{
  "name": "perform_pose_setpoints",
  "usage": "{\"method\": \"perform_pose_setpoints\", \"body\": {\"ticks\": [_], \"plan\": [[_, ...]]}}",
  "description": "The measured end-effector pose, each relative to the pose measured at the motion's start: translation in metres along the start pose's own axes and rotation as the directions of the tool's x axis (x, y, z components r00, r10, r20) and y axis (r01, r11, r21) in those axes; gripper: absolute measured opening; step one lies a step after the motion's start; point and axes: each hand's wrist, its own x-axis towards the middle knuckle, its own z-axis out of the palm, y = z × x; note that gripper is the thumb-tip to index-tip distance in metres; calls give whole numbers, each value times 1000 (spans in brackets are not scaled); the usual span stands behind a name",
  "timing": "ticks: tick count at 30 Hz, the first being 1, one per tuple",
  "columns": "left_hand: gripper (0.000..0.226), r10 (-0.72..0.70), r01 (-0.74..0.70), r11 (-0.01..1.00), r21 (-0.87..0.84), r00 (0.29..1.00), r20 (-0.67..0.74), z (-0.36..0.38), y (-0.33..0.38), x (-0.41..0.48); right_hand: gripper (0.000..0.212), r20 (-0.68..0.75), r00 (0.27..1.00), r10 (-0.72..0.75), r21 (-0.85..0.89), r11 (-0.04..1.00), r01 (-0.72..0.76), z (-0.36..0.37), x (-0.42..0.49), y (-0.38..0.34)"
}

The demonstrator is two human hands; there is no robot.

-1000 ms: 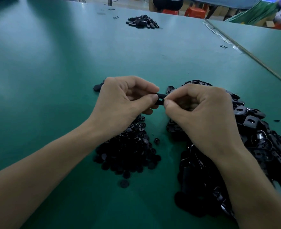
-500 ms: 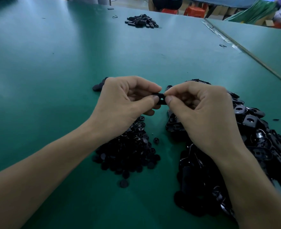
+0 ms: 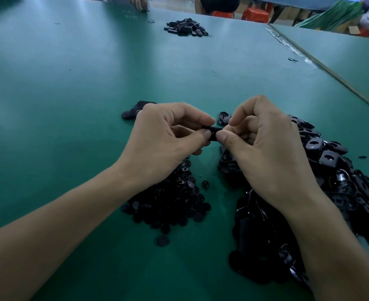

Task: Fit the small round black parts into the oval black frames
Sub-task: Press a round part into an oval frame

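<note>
Green matting covers the wide table, and near its front edge lies a heap of small round black parts. Just right of that heap, with a narrow strip of bare mat between, a larger heap of oval black frames spreads out to the right. Above the round-parts heap and a little beyond it, both hands meet in the air over the mat. The left hand pinches one end of a single black frame between thumb and forefinger, its other fingers curled under. The right hand pinches the other end of the frame in the same way, its thumb tip close to the left thumb. Whether a round part already sits in this frame I cannot tell; the fingers hide most of it. One stray round part lies on the near side of the heap, just apart from it, and another lies at its right edge. Beyond the heap, past the left knuckles, a dark piece rests on the mat. Far beyond the heap, near the table's back edge, sits a small black pile, with orange stools behind it.
</note>
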Motion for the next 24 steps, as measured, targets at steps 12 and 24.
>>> {"method": "perform_pose_setpoints", "body": {"ticks": [12, 24], "plan": [[20, 61, -63, 996, 62, 998, 33, 2, 0, -1, 28, 8, 998, 57, 103, 993, -58, -1, -1, -4], [23, 176, -174, 957, 234, 984, 15, 2, -5, -1, 36, -74, 994, 80, 57, 995, -76, 6, -2, -8]]}}
